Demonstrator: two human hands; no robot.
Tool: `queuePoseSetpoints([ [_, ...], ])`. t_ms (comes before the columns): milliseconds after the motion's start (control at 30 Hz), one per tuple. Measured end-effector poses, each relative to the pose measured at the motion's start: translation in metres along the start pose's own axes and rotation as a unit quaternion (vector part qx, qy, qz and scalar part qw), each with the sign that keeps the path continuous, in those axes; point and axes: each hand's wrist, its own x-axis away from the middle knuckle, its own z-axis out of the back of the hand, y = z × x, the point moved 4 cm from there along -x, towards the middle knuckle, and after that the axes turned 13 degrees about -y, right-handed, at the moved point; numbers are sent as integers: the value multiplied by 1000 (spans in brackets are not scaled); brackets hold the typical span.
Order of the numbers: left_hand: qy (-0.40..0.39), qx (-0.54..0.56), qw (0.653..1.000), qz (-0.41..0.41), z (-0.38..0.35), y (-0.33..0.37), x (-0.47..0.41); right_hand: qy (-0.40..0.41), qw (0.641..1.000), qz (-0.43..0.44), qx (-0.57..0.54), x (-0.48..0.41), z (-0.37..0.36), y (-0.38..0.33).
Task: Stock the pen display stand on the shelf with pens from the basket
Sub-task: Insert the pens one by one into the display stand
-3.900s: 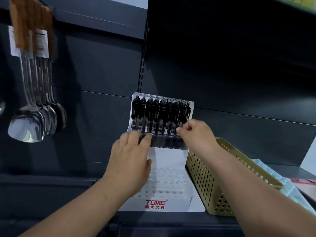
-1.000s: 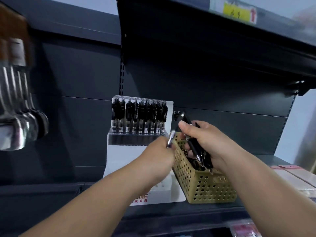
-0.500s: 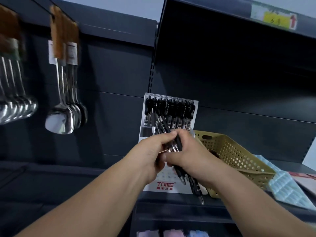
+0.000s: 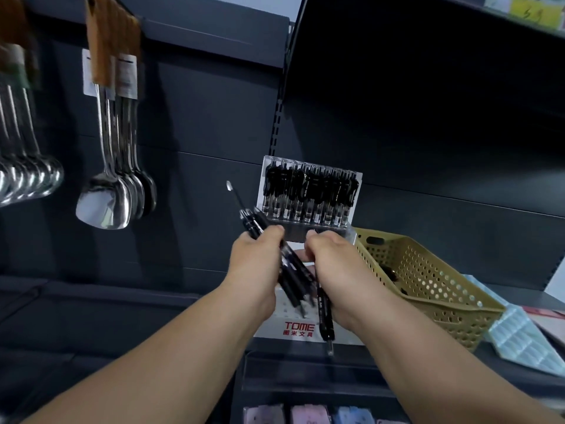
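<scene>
A white stepped pen display stand [image 4: 301,328] marked TOME sits on the dark shelf, its top row filled with black pens [image 4: 308,194]. In front of its empty lower holes, my left hand [image 4: 255,270] grips a bundle of black pens [image 4: 293,276] that slants up to the left, one tip poking out above. My right hand [image 4: 334,270] is curled round a single black pen [image 4: 324,313] that hangs point down. The tan perforated basket [image 4: 428,280] stands just right of the stand, with a few dark pens inside.
Metal spoons [image 4: 110,191] with wooden handles hang on the back panel to the left, with more of them [image 4: 21,179] at the far left edge. A pale blister pack [image 4: 519,338] lies right of the basket. Small pastel items [image 4: 308,414] sit on the shelf below. An upper shelf overhangs.
My hands came from the basket to the front of the stand with pens. Since half a second ago they have drawn slightly apart, the bundle staying in my left and one pen in my right.
</scene>
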Motion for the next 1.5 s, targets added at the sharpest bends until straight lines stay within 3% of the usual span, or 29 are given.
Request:
queuePoseSetpoints([
  [100,57,-11,998,-21,15,2,-10,18,999,16,47,-12,13,-5],
  [233,66,-6,998,21,25,-3,-20,55,997,5,45,-25,47,-5],
  [500,3,-23,998,62,9,-11,-21,85,987,-3,-138,-21,80,2],
  [633,-30,-25,997,65,3,-15,-21,85,956,-7,-280,-15,94,5],
  [900,-90,-11,993,74,-8,-16,-16,3,909,22,-416,-6,104,7],
  [1067,-98,13,991,88,-6,-18,-14,-54,940,49,-334,-13,107,-2],
  [1233,-89,15,992,89,-1,-19,-16,16,996,47,-69,-34,114,-17],
  [1367,-91,12,992,92,0,-21,-18,117,986,64,98,-57,122,-27],
  [1500,-101,10,990,92,-1,-24,-20,160,959,93,216,-71,123,-31],
])
